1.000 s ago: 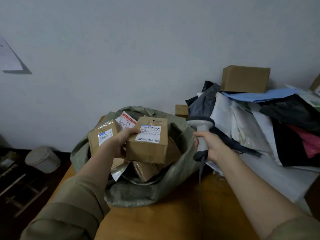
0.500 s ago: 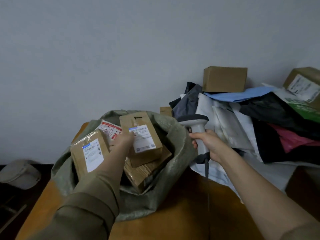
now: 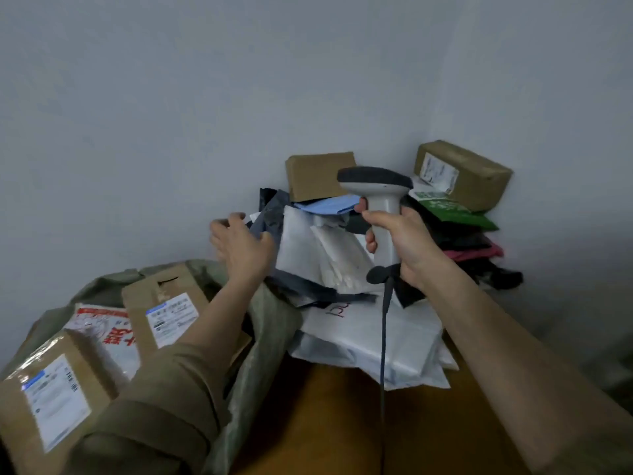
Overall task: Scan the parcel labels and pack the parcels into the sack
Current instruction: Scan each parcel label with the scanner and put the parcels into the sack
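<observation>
Fingers of the right hand [image 3: 407, 245] curl round the grip of a grey barcode scanner [image 3: 378, 204], head upright, its cable [image 3: 384, 337] hanging to the wooden counter [image 3: 342, 423]. Beside it the left hand [image 3: 241, 246] is spread and holds nothing, fingertips at the edge of a dark mailer [image 3: 270, 214] in the parcel pile [image 3: 342, 262]. Lower left, the green sack [image 3: 267, 337] lies open with labelled cardboard boxes [image 3: 164, 310] inside.
</observation>
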`<action>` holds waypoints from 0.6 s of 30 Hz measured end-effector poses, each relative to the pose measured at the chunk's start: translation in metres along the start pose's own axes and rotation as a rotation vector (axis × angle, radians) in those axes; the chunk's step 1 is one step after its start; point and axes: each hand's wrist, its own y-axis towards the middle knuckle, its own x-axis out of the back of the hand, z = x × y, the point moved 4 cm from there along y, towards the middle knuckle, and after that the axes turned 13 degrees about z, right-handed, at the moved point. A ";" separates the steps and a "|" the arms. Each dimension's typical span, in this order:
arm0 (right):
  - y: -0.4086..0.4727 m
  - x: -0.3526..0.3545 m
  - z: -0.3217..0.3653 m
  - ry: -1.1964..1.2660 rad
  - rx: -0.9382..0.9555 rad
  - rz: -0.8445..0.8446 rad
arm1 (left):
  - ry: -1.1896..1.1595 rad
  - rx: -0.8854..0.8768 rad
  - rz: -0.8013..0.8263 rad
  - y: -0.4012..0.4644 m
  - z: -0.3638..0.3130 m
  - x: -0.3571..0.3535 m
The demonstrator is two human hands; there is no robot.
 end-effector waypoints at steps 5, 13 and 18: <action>-0.008 0.094 0.036 -0.050 0.081 -0.299 | -0.018 -0.322 0.069 -0.016 -0.096 -0.054; -0.013 0.261 0.065 -0.244 0.033 -0.332 | -0.203 -0.290 0.228 -0.027 -0.245 -0.194; -0.007 0.326 0.077 -0.337 -0.005 -0.350 | -0.560 0.197 0.596 -0.025 -0.292 -0.302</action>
